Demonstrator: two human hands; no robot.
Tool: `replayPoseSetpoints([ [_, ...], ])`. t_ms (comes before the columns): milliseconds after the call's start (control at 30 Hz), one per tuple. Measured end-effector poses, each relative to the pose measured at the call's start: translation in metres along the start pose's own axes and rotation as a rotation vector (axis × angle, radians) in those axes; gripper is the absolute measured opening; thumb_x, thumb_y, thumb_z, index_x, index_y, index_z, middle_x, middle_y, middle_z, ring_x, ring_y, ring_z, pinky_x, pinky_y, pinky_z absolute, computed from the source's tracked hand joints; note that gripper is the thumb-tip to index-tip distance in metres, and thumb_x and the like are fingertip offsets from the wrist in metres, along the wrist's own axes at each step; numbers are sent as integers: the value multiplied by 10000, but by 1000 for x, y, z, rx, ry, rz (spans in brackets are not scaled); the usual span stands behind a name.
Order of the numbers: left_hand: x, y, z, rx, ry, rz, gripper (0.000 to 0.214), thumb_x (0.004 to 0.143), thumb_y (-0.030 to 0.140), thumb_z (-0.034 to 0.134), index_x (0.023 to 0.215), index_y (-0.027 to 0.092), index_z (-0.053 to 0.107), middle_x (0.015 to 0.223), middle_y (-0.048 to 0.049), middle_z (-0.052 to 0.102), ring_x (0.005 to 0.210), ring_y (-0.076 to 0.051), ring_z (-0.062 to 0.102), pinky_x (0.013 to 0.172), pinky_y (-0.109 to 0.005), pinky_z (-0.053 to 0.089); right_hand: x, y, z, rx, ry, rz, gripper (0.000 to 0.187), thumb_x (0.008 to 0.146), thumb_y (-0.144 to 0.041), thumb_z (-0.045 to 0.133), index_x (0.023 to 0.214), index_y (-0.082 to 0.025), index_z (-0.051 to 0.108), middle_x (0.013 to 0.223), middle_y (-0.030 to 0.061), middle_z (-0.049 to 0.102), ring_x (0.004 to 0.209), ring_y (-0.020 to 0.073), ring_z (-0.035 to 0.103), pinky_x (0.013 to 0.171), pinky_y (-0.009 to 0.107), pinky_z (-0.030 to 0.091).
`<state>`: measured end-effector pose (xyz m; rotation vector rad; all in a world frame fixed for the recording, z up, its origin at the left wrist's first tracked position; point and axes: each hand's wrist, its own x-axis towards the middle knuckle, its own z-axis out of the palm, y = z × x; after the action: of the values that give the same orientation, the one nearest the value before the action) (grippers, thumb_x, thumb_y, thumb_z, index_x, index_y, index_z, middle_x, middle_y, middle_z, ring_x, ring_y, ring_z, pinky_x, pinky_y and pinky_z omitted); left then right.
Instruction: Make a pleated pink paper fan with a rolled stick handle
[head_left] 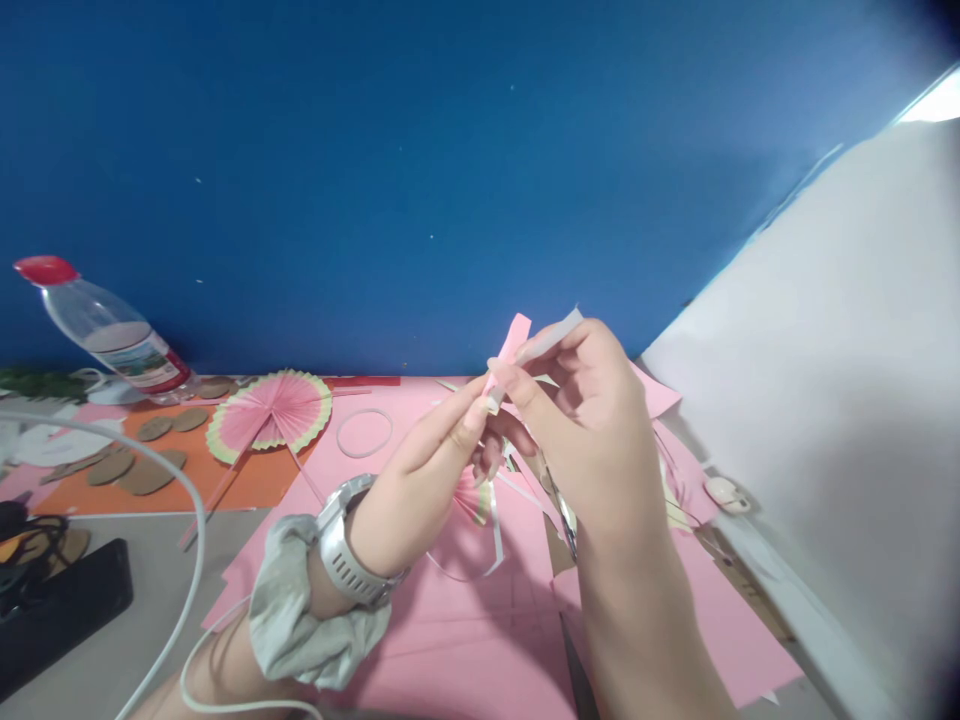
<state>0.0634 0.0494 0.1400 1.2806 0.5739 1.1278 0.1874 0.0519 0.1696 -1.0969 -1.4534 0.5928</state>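
Observation:
My left hand point(439, 440), with a watch and a pale scrunchie at the wrist, pinches a short pink paper strip point(517, 334) near its lower end. The strip stands up between the two hands, above the table. My right hand point(600, 430) is closed in a pinch on a thin white strip point(551, 335), which slants up and right beside the pink one. The fingertips of both hands touch or nearly touch. Below them, partly hidden, lies a pink pleated paper piece point(472, 500) with a green edge. Scissors point(568, 530) show partly behind my right wrist.
Pink sheets point(465, 650) cover much of the table. To the left lie a folded watermelon-coloured paper fan point(270, 415), cardboard discs point(154, 475) on an orange sheet point(262, 490), a bottle point(135, 350), a phone point(67, 615) and a white cable point(199, 530). A blue wall point(405, 180) rises behind.

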Motion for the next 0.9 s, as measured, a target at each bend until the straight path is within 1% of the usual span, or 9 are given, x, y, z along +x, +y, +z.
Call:
replayPoseSetpoints([
  [67,0,0,0,-14,-5,3,377,975,330,392,1283,166,532,792,-24,520,653,-99,429,592,-234,375,0,0,0,-10,10,-7,167,840,-271,636,813,-245,473,853,-3,558,725,124,592,454,201,466],
  [100,-1,0,0,-19,-4,1,374,973,332,395,1277,168,537,797,-26,521,655,-101,432,591,-236,375,0,0,0,-12,8,-6,165,842,-273,632,816,-246,471,846,-3,559,726,127,594,455,204,468],
  [233,-2,0,-1,-15,2,-8,369,970,339,395,1256,164,548,775,-22,504,654,-109,427,592,-244,367,0,1,1,-4,-15,-6,145,866,-276,598,835,-252,458,795,-13,553,598,104,562,402,206,440],
  [267,-2,0,-1,-13,-2,-6,367,972,339,391,1251,161,549,769,-21,501,652,-109,422,593,-245,364,0,1,1,-10,-14,-10,144,868,-269,595,830,-251,457,798,-13,551,596,101,562,402,202,441],
  [400,-2,1,0,-24,-17,2,354,976,332,384,1238,161,550,772,-18,505,656,-108,410,596,-244,354,-1,0,1,-34,14,-20,158,859,-244,603,805,-245,455,839,-7,554,701,118,594,435,194,461],
  [500,-1,2,0,-26,-7,-10,356,976,328,384,1243,155,545,779,-21,503,668,-109,411,605,-246,353,-1,0,2,-15,4,1,156,865,-243,591,817,-248,442,831,-12,556,663,114,591,428,209,454],
  [633,-1,1,1,-32,2,-11,363,974,332,389,1253,161,546,770,-18,492,665,-110,405,609,-247,353,-1,0,2,16,-8,10,169,871,-252,580,812,-249,422,825,-13,549,666,120,604,478,234,488],
  [800,-2,-1,3,-53,54,-8,356,956,348,430,1239,189,576,776,-21,524,653,-110,414,604,-243,361,-1,0,3,15,-16,5,174,868,-252,584,807,-250,421,815,-13,541,711,134,610,542,255,519],
  [900,-2,-2,3,-54,62,5,352,953,346,438,1239,198,583,784,-23,535,651,-107,416,599,-236,368,-1,-1,2,20,-11,14,174,868,-253,589,807,-251,426,806,-17,546,701,132,610,536,255,511],
])
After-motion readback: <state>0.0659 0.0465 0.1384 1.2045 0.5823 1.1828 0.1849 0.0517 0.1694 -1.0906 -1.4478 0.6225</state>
